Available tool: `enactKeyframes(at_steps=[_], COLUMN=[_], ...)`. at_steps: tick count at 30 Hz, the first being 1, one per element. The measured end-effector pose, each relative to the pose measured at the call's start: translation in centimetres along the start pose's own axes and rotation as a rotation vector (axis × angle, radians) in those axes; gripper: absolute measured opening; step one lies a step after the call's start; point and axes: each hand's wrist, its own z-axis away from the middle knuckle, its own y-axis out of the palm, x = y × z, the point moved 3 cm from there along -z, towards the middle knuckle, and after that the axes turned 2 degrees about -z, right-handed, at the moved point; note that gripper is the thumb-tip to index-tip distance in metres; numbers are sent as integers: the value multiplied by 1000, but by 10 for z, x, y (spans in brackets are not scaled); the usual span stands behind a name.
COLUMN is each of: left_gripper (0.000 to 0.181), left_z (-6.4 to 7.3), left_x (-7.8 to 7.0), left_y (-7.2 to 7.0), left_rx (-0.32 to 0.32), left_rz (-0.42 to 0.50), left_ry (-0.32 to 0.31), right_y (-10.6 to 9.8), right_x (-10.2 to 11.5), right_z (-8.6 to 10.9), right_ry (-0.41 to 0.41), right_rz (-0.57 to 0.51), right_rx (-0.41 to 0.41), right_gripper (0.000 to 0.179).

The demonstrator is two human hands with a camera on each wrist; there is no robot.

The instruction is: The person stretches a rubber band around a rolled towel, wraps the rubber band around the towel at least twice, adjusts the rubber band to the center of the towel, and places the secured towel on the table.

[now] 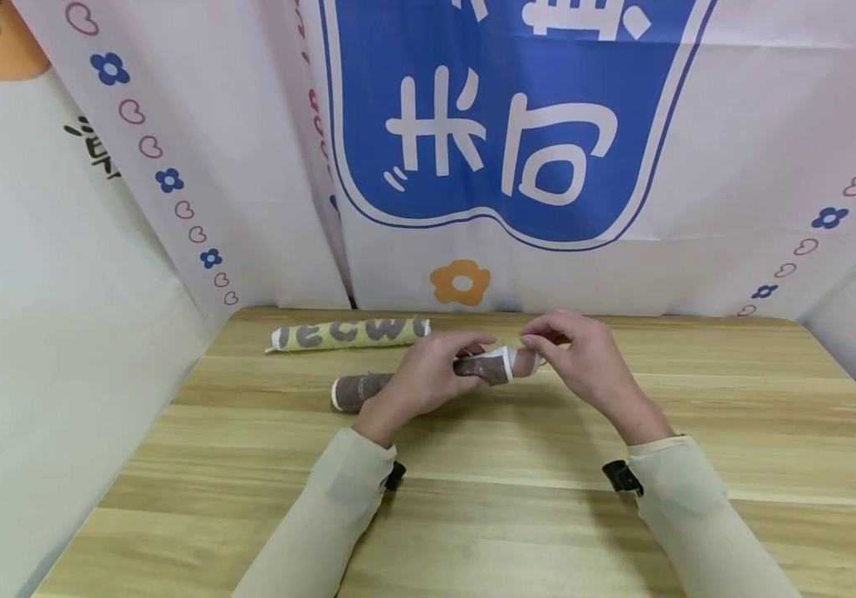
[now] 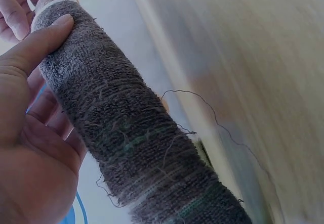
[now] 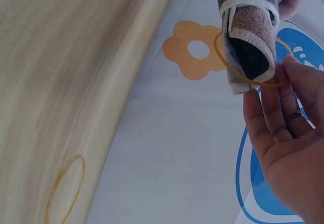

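My left hand (image 1: 428, 374) grips a rolled-up dark brown-grey towel (image 2: 116, 97) around its middle, the thumb lying along the top. The roll is held close over the table, its right end sticking out with a pinkish-brown flap and a white edging. At that end, my right hand (image 3: 288, 128) pinches a thin yellow rubber band (image 3: 223, 61) between thumb and finger. The band loops around the tip of the roll, stretched toward the fingertips. Loose threads (image 2: 217, 120) hang from the towel in the left wrist view.
A second rolled towel (image 1: 353, 334), yellow-green with grey letters, lies at the back left of the wooden table (image 1: 502, 515). Another rubber band (image 3: 81, 183) lies on the tabletop, seen in the right wrist view. A printed cloth (image 1: 263, 166) hangs behind the table's back edge.
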Motion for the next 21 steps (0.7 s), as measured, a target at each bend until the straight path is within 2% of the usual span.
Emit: enactKeyframes(at_steps=[9, 16, 21], left_gripper=[63, 43, 34], left_z=[-1, 0, 2], left_x=[-3, -3, -1], left_y=[0, 0, -1], left_rx=[-9, -20, -65], left_rz=[-11, -46, -50], left_ry=[45, 65, 23], right_y=[4, 7, 5], right_x=[4, 6, 7], right_z=[1, 1, 0], right_ry=[-46, -66, -81], right_rz=[-40, -43, 7], right_rx=[17, 54, 74], right_gripper=[9, 12, 13])
